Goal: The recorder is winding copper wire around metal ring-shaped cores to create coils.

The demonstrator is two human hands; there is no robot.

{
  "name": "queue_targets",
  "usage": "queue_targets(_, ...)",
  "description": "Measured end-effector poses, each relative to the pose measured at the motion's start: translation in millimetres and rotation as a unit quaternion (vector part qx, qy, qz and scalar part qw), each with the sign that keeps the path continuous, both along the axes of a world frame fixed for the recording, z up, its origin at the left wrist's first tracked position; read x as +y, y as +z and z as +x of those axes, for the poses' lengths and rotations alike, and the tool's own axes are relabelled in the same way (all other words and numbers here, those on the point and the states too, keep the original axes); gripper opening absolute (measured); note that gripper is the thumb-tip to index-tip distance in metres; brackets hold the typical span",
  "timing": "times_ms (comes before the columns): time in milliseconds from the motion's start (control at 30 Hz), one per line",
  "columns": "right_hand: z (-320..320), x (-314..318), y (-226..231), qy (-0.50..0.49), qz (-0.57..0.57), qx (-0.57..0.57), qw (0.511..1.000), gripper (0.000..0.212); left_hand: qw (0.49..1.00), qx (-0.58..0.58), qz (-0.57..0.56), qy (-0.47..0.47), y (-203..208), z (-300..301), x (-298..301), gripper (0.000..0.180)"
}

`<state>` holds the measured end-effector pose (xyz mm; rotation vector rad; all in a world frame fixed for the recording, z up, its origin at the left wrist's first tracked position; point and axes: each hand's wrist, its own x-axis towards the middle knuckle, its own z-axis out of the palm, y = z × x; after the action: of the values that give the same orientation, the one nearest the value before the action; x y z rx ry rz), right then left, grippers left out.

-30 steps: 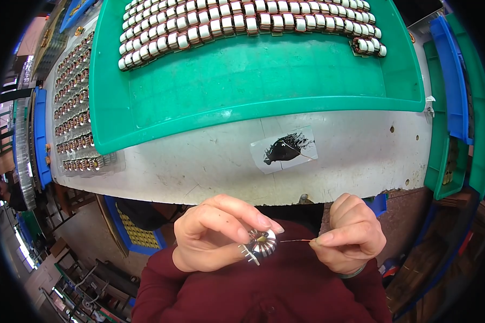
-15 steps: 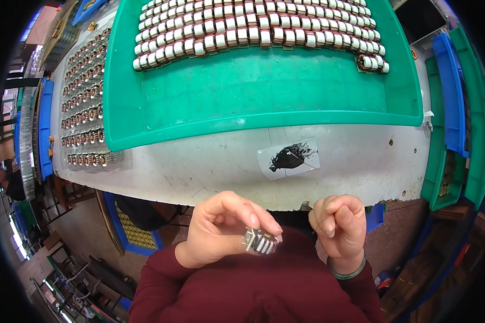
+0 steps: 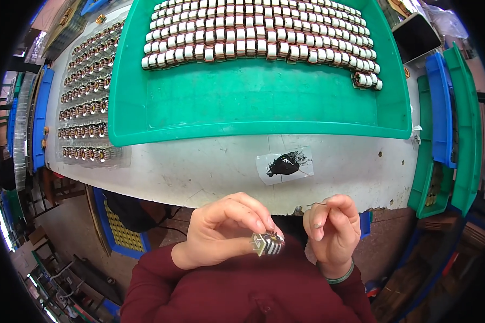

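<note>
A small wound coil component (image 3: pixel 267 243), pale core with dark and copper-coloured windings, sits low in the view just above the dark red sleeves, between the two hands. Its long axis runs roughly left to right, tilted slightly, with the wound end up toward the fingertips; finer detail is too small to make out. The left hand (image 3: pixel 221 231) pinches it between thumb and curled fingers, fingertips closing on its upper right edge. Just beside it, the right hand (image 3: pixel 331 231) is curled into a loose fist, finger and thumb pinching a thin wire (image 3: pixel 318 204) whose free end sticks out to the left above the knuckles. A green bangle (image 3: pixel 340 277) circles that wrist.

Beyond the hands lies a white worktable (image 3: pixel 199 172) with a clear bag of dark bits (image 3: pixel 286 164) near its front edge. Further back a green tray (image 3: pixel 253 107) holds rows of finished coils (image 3: pixel 253 37). A clear tray of more coils (image 3: pixel 86 102) stands at the left, and blue and green bins (image 3: pixel 447 113) at the right.
</note>
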<state>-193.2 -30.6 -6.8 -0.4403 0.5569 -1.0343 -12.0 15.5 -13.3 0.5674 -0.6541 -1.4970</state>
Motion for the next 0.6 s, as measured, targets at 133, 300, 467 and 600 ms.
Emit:
queue_targets(133,1,2,-3,0.002,-0.077,0.007,0.997,0.025,1.000,-0.019,-0.002,0.007,2,0,1,0.020)
queue_targets(300,8,4,8,0.043,-0.113,0.191,0.974,0.026,0.949,-0.241,-0.157,0.128,2,-2,-2,0.011)
queue_targets(467,9,-2,8,0.119,-0.247,0.197,0.941,0.028,0.859,-0.387,-0.271,0.197,5,5,-8,0.008)
queue_targets(600,12,-5,10,0.116,-0.375,0.240,0.888,0.040,0.879,-0.370,-0.244,0.176,4,2,-7,0.011)
